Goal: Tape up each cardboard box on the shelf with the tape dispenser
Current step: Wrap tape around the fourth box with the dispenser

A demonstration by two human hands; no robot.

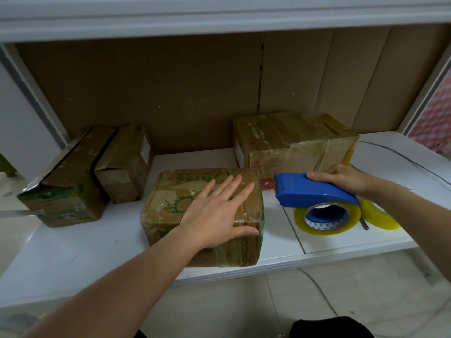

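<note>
- Head view: left hand (pixel 214 211) lies flat on top of the front box (pixel 170 215), fingers spread and straight, thumb hooked over the near right edge. Just pressing it down, not gripping.
- Right hand (pixel 341 178) has its fingers curled round the back of the blue tape dispenser (pixel 314 191), yellowish roll hanging underneath, just off the box's right side and above the shelf (pixel 73 252).
- Key bit: the box sits to the left of the dispenser, and its cutter end already points that way. The box's long axis looks to run front to back.
- So I'd guess the right hand only needs a short hop left.
- Two boxes at back left (pixel 80 176) look open; the big box behind (pixel 292 142) already shines with tape.
</note>
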